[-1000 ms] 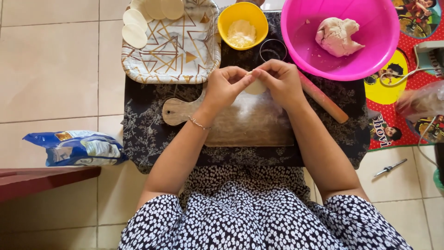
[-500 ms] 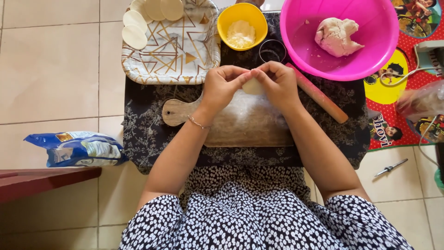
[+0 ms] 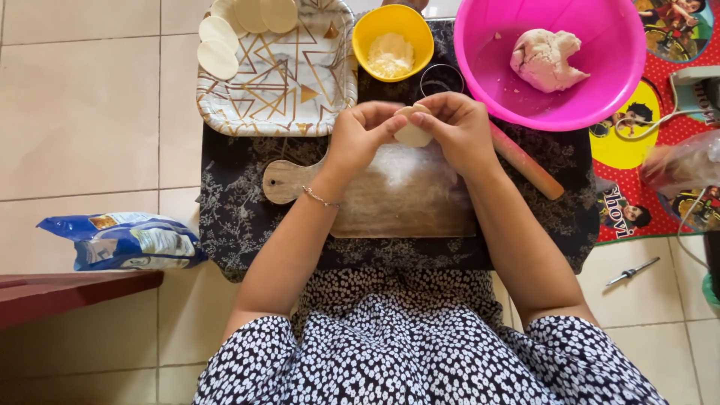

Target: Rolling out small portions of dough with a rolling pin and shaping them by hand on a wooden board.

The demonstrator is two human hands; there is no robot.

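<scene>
**A:** ok what's laid out here, biggest stuff first?

**B:** Dark floral cloth (image 3: pixel 240 217) spread over the tiled floor, middle of the frame. Upper right there's a big pink bowl (image 3: pixel 600 97) with a lump of dough (image 3: pixel 546 58) inside. Upper left, a patterned tray (image 3: pixel 300 90) with pale dough rounds (image 3: pixel 217 46) lined up along its top-left edge. Centre is a wooden board (image 3: pixel 390 202), handle pointing left, dusted with flour.

**A:** smaller bits?

**B:** Blue flour bag (image 3: pixel 124 240) on the tiles at lower left. A rolling pin (image 3: pixel 529 163) lies slanted just right of the board. Yellow bowl (image 3: pixel 392 41) of flour at top centre, and a metal ring cutter (image 3: pixel 441 79) right beside it.

**A:** and the hands?

**B:** Both up above the board's top edge, fingers curled in. The left hand (image 3: pixel 358 139) and right hand (image 3: pixel 459 131) pinch a small dough disc (image 3: pixel 412 133) between them, thumbs and fingertips closed on its edges. The disc sits just above the centre of the frame, lifted off the board.
</scene>
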